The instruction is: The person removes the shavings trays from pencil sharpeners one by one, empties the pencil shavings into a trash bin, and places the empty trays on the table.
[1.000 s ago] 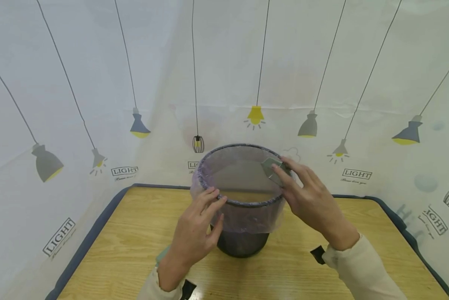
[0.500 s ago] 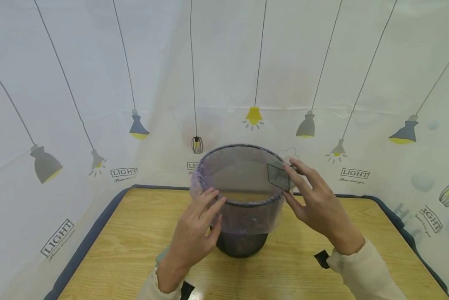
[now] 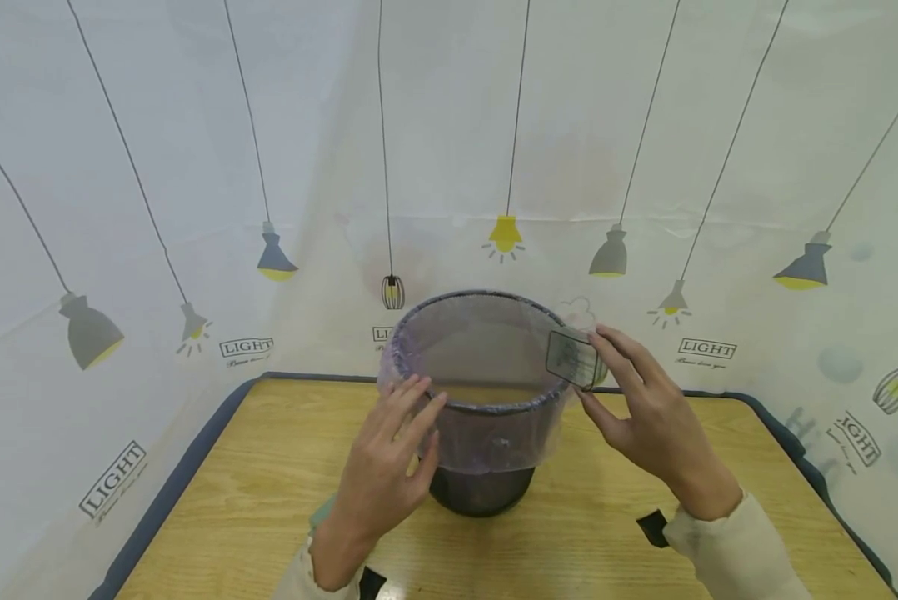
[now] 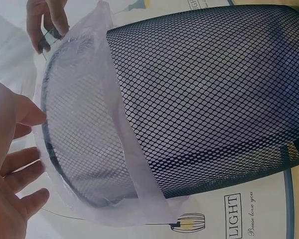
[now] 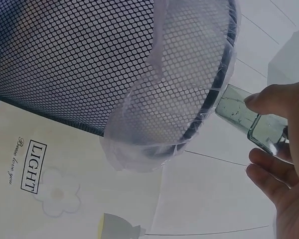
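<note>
A black mesh waste bin (image 3: 482, 493) stands upright on the table, with a thin purplish bin bag (image 3: 486, 446) folded over its rim. My left hand (image 3: 389, 458) lies at the near left of the rim, fingertips touching the bag; in the left wrist view its fingers (image 4: 25, 167) are spread, not gripping. My right hand (image 3: 655, 421) pinches a small clear greenish box (image 3: 571, 360) between thumb and fingers at the right rim. In the right wrist view the box (image 5: 251, 118) has one end close to the rim; whether they touch I cannot tell. Its contents, if any, are unclear.
A wood-patterned table (image 3: 254, 500) with a dark blue edge lies below. White sheeting (image 3: 449, 125) printed with hanging lamps stands behind and at both sides. Black tabs (image 3: 653, 528) show by the sleeves. A pale green item (image 3: 320, 510) is partly hidden behind my left wrist.
My right hand has drawn to the right with the box, from over the bin's opening to its right rim, turning it so a broad face shows. The left hand has stayed at the rim.
</note>
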A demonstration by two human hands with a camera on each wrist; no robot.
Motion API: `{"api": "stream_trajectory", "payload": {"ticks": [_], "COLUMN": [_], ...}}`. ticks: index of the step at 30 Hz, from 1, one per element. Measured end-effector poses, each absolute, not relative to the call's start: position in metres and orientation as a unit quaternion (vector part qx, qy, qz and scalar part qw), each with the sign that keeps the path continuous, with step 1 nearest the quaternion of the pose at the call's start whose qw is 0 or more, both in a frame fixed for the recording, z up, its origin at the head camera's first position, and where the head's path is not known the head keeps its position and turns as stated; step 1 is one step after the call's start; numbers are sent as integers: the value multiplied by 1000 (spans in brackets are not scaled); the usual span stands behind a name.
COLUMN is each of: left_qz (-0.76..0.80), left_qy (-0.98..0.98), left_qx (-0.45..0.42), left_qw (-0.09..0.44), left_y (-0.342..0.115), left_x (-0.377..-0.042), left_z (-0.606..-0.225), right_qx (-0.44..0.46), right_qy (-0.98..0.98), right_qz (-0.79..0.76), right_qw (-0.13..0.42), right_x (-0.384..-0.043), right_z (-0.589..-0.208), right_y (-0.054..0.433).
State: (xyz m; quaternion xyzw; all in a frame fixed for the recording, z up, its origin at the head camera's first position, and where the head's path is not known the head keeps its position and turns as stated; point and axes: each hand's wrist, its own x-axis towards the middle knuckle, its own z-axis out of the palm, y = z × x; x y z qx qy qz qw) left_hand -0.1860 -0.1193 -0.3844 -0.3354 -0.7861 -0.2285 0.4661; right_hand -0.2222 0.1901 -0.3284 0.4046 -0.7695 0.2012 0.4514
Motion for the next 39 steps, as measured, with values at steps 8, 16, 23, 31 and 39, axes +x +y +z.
{"api": "stream_trajectory", "payload": {"ticks": [8, 16, 23, 31, 39], "left_qz": [-224, -227, -229, -233, -238], "left_qy": [-788, -786, -788, -795, -798], "left_qx": [-333, -329, -322, -320, -315], "left_qw": [468, 471, 471, 459, 455], "left_y": [-120, -123, -126, -127, -128], "left_x": [-184, -184, -183, -181, -180], "left_z": [-386, -388, -391, -393, -396], "right_qx": [400, 382, 368, 349, 334], "right_qy": [-765, -774, -776, -778, -785], "right_qz": [218, 225, 242, 253, 244], "right_qw": [455, 453, 451, 457, 461], "right_x": [-223, -220, -218, -216, -213], "right_z": [-333, -340, -346, -351, -355], "right_y": [193, 198, 203, 208, 213]}}
